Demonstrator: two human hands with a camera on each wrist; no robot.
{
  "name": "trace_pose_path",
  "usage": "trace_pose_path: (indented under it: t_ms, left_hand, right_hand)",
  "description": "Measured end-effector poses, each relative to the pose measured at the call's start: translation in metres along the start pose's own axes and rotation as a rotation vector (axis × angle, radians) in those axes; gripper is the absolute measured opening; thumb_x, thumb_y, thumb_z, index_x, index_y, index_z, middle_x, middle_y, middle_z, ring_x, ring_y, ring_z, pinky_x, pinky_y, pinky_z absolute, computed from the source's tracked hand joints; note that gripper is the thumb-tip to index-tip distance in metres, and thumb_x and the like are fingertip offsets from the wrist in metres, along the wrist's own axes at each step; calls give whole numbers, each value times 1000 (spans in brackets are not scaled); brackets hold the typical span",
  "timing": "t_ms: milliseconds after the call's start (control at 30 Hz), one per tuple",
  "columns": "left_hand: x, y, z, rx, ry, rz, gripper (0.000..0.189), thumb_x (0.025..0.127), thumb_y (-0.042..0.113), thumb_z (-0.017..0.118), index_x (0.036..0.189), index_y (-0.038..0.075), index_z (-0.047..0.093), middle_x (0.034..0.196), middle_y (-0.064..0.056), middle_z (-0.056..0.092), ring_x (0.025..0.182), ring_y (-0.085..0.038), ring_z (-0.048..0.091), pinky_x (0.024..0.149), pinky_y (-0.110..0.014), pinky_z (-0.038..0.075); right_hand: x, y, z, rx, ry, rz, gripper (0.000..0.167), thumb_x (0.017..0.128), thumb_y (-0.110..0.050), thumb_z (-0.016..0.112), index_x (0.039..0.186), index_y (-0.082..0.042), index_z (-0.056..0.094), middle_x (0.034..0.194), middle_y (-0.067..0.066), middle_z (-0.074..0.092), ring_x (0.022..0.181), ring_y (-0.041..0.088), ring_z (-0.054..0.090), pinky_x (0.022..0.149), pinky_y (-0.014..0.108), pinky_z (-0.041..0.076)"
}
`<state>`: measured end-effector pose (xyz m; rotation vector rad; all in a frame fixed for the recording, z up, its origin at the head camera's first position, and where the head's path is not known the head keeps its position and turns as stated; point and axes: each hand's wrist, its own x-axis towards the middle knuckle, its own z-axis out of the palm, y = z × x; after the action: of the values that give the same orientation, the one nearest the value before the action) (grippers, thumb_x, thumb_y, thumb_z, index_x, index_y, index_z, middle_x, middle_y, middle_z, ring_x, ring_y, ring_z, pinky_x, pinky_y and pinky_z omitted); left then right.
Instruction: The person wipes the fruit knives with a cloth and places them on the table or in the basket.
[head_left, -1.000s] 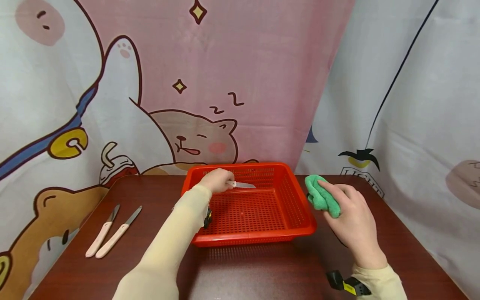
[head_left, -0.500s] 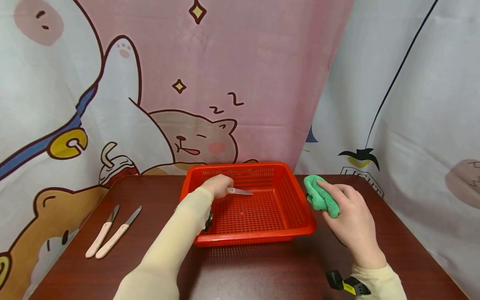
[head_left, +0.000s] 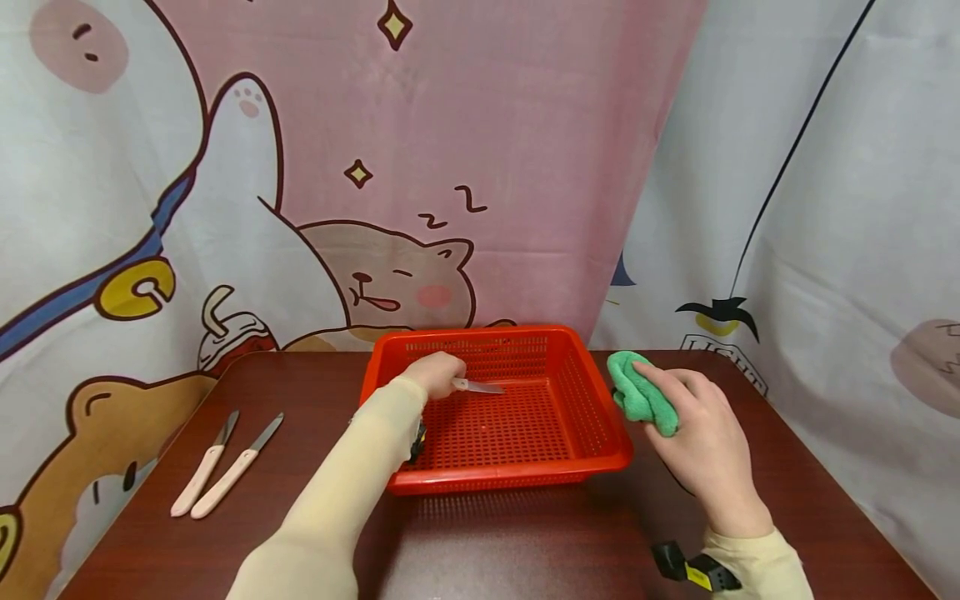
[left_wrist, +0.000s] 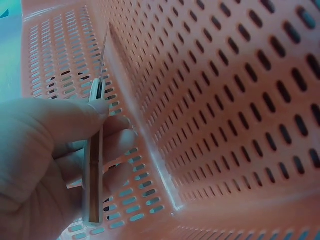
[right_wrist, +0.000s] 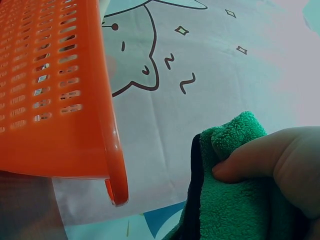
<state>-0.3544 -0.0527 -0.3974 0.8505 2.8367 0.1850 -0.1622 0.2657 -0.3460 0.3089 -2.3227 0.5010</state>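
My left hand (head_left: 435, 374) is inside the red plastic basket (head_left: 510, 478), gripping a small knife (head_left: 480, 387) by its pale handle. The blade points right, low over the perforated floor. In the left wrist view, the thumb lies against the handle (left_wrist: 93, 170) and the fingers curl behind it; the blade is seen nearly edge-on. To the right of the basket, my right hand (head_left: 708, 442) holds a folded green towel (head_left: 642, 396) above the table. Its thumb presses into the terry fabric (right_wrist: 230, 205) in the right wrist view, where a dark edge runs along the cloth.
Two more knives with pale handles lie side by side on the left of the brown table (head_left: 510, 550): one outer knife (head_left: 198, 483) and one inner knife (head_left: 228, 482). A printed cartoon curtain (head_left: 540, 167) hangs behind the table.
The left hand has lowered slightly into the basket, bringing the knife down towards the floor and a little left. My right hand and the towel have stayed nearly still.
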Motion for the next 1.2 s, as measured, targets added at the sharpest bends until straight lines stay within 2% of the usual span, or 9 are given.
trace_pose_path:
  t_ms: [433, 567, 633, 767, 967, 1200]
  left_hand:
    - [0, 0, 1, 22, -24, -17, 18, 95, 26, 66, 94, 9, 71, 76, 1, 60, 69, -17, 49, 69, -31, 42]
    - [0, -1, 3, 4, -21, -31, 20, 92, 27, 72, 103, 10, 71, 89, -1, 68, 79, -17, 58, 77, -34, 49]
    - [0, -2, 3, 1, -16, -29, 24, 91, 26, 74, 108, 11, 71, 99, -3, 70, 86, -18, 61, 83, -37, 50]
    - [0, -3, 2, 7, -4, -14, 30, 91, 27, 74, 115, 10, 69, 108, -5, 70, 95, -21, 63, 88, -39, 50]
    - [-7, -2, -8, -49, 30, 15, 41, 92, 19, 73, 129, 6, 64, 126, -10, 64, 115, -26, 61, 98, -42, 47]
    - [-18, 4, -26, -113, 93, 50, 45, 92, 19, 73, 134, 6, 60, 132, -10, 62, 119, -25, 58, 102, -41, 44]
  right_hand:
    - [0, 1, 0, -5, -4, -5, 67, 65, 8, 77, 127, -13, 66, 109, 17, 58, 97, 36, 52, 73, 50, 43]
    - [0, 1, 0, -9, -5, -6, 67, 65, 9, 77, 127, -13, 66, 109, 18, 58, 97, 36, 52, 73, 50, 44]
    - [0, 1, 0, -12, -4, -5, 67, 65, 8, 77, 127, -13, 66, 109, 17, 58, 97, 36, 52, 73, 50, 44]
    - [-1, 1, -1, -13, -6, 4, 67, 65, 8, 78, 127, -13, 66, 109, 18, 58, 97, 36, 52, 73, 51, 44]
    - [-2, 1, -1, -11, -7, 9, 66, 66, 7, 79, 127, -13, 66, 110, 18, 58, 97, 35, 52, 73, 51, 44]
    - [-2, 1, -1, -8, 1, -1, 67, 65, 7, 80, 128, -12, 66, 110, 18, 58, 97, 35, 52, 73, 51, 44]
